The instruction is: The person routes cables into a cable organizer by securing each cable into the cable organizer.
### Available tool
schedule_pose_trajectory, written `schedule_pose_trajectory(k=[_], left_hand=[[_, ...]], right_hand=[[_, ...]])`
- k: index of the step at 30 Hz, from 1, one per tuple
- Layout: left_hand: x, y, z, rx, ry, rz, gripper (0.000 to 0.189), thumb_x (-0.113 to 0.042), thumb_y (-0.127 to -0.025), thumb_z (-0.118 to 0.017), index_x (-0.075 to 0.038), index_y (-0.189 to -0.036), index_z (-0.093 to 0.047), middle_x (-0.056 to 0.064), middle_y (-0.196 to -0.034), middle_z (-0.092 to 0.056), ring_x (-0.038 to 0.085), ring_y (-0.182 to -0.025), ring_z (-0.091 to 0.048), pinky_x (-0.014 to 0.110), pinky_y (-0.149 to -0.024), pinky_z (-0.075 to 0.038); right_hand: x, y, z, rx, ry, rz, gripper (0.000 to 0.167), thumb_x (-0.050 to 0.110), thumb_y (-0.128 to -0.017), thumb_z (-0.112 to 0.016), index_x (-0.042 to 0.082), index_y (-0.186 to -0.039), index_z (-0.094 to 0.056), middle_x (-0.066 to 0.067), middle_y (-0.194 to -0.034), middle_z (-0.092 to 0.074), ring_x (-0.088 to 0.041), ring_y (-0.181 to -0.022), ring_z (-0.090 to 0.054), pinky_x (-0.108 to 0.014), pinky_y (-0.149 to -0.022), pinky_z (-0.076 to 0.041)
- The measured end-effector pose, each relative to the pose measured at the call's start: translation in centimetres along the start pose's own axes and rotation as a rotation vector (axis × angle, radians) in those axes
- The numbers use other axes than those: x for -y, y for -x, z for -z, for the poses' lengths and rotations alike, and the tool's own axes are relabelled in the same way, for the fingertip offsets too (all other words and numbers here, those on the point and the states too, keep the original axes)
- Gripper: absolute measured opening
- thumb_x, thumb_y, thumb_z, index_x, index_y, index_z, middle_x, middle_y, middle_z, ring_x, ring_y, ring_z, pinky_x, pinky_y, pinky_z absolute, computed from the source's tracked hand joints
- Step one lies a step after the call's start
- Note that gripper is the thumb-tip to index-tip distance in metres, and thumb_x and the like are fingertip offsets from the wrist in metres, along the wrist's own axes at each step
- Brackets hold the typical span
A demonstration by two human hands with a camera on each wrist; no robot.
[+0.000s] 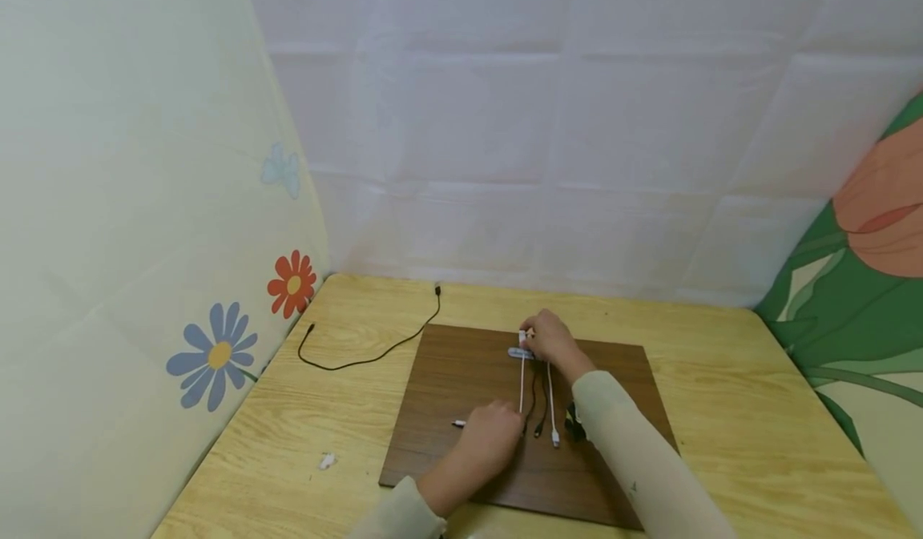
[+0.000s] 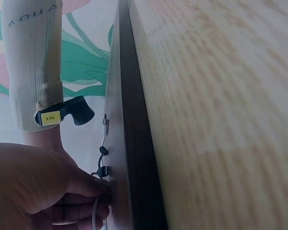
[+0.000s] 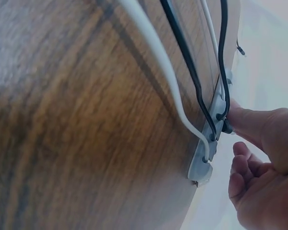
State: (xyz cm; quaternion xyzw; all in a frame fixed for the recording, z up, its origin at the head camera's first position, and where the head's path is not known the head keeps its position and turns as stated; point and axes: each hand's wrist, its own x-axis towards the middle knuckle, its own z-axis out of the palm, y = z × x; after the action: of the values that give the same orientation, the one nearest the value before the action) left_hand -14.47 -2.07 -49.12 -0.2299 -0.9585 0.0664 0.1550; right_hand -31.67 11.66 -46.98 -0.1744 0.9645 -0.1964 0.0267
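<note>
A pale grey cable clip strip point(image 1: 517, 353) sits near the far edge of a dark brown wooden board point(image 1: 433, 411). Black cables point(image 3: 186, 50) and white cables run through its slots, side by side. My right hand point(image 1: 550, 337) is at the strip, its fingertips pinching the white cable near its white plug point(image 1: 522, 336). Lower on the board, my left hand point(image 1: 493, 435) holds the same white cable point(image 2: 95, 211) between thumb and fingers. A white cable tip point(image 1: 458, 423) pokes out left of that hand. Its fingers partly hide the cable ends.
A loose black USB cable point(image 1: 371, 360) curves over the yellow wood-grain table point(image 1: 288, 427) at the back left. A small white scrap point(image 1: 328, 460) lies left of the board. White USB plug point(image 1: 555, 438) and black plug point(image 1: 538, 428) lie between my arms.
</note>
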Motion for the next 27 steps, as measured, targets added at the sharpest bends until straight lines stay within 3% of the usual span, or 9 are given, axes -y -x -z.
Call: schedule_pose_trajectory(k=[6,11,20,27], left_hand=[[0.1,0.0,0.1,0.005,-0.006,0.015,0.008,-0.016,-0.081,-0.077,-0.021,-0.075,-0.074,-0.009,-0.076,-0.065,0.008,-0.070,-0.060,0.026,-0.051,-0.049],[0.6,0.1,-0.3,0.015,0.048,0.018,0.008,-0.014,-0.082,-0.075,-0.021,-0.078,-0.075,-0.009,-0.079,-0.065,0.009,-0.075,-0.061,0.027,-0.053,-0.051],[1.0,0.4,-0.2,-0.012,0.091,0.008,0.008,-0.012,-0.080,-0.076,-0.020,-0.081,-0.072,-0.008,-0.083,-0.064,0.009,-0.079,-0.061,0.025,-0.055,-0.052],[1.3,0.5,-0.2,0.024,0.164,0.003,0.003,-0.016,-0.087,-0.073,-0.016,-0.084,-0.071,-0.004,-0.086,-0.063,0.011,-0.082,-0.062,0.026,-0.061,-0.054]], right_hand=[[-0.1,-0.1,0.1,0.015,0.011,-0.029,0.031,0.018,-0.092,-0.076,0.003,-0.119,-0.072,-0.020,-0.113,-0.060,-0.032,-0.099,-0.057,-0.045,-0.081,-0.050],[-0.7,-0.5,-0.4,0.035,0.021,-0.018,0.033,0.020,-0.094,-0.074,0.001,-0.120,-0.071,-0.019,-0.112,-0.064,-0.035,-0.104,-0.059,-0.048,-0.087,-0.051],[-1.3,-0.3,-0.6,0.058,-0.046,-0.034,0.035,0.022,-0.097,-0.070,0.000,-0.124,-0.068,-0.022,-0.120,-0.065,-0.037,-0.110,-0.061,-0.050,-0.092,-0.051],[-1.1,0.1,-0.6,0.056,-0.033,-0.029,0.033,0.023,-0.098,-0.069,0.003,-0.123,-0.070,-0.020,-0.117,-0.065,-0.035,-0.107,-0.061,-0.050,-0.090,-0.051]])
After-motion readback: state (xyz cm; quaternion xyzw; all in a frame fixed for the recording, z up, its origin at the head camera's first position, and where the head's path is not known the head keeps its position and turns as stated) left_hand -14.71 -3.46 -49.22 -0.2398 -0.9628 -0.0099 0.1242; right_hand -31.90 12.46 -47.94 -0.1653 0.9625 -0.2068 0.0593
